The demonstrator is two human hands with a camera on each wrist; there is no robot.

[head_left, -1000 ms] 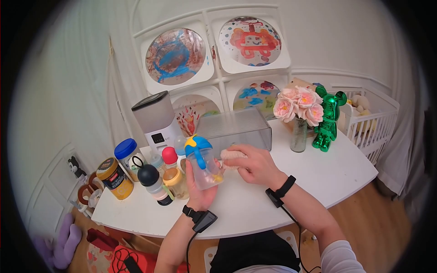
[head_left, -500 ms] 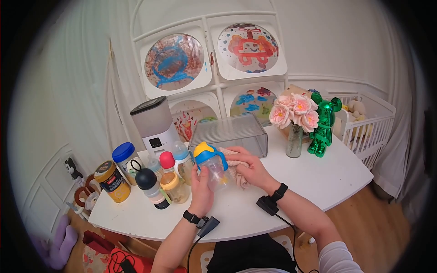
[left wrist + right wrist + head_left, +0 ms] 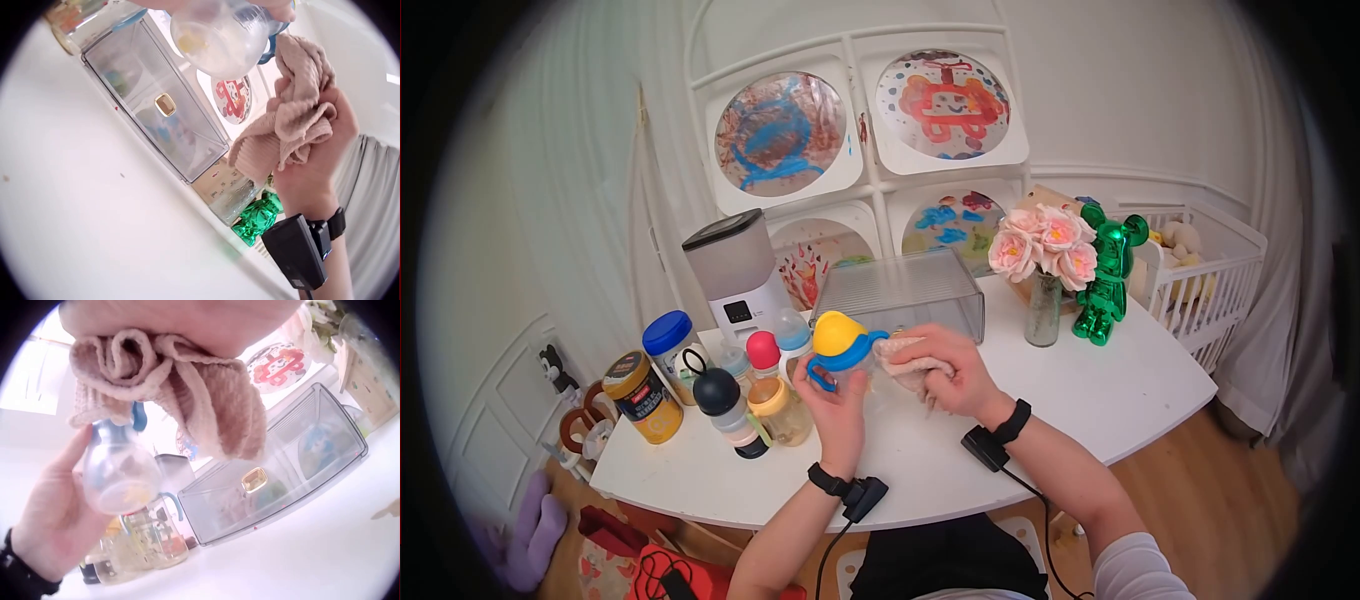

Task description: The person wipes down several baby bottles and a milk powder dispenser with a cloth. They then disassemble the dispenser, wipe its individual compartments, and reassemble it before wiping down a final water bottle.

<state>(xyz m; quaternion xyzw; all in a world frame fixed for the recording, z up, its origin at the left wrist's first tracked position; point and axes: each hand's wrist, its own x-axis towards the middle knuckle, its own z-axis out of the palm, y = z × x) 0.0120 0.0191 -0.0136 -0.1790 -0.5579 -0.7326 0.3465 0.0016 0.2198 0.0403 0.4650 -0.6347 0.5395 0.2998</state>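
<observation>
Cup [image 3: 840, 337] above white table [image 3: 1090, 400] (4 paintings [image 3: 782, 133])

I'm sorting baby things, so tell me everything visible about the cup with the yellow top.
The cup has a rounded, see-through body that looks like plastic, with a yellow print low down. Its yellow domed top sits on a blue collar with two loop handles. The left hand grips it, tilted, above the white table. A beige cloth in the right hand overlaps one handle; its exact contact is hidden.
</observation>
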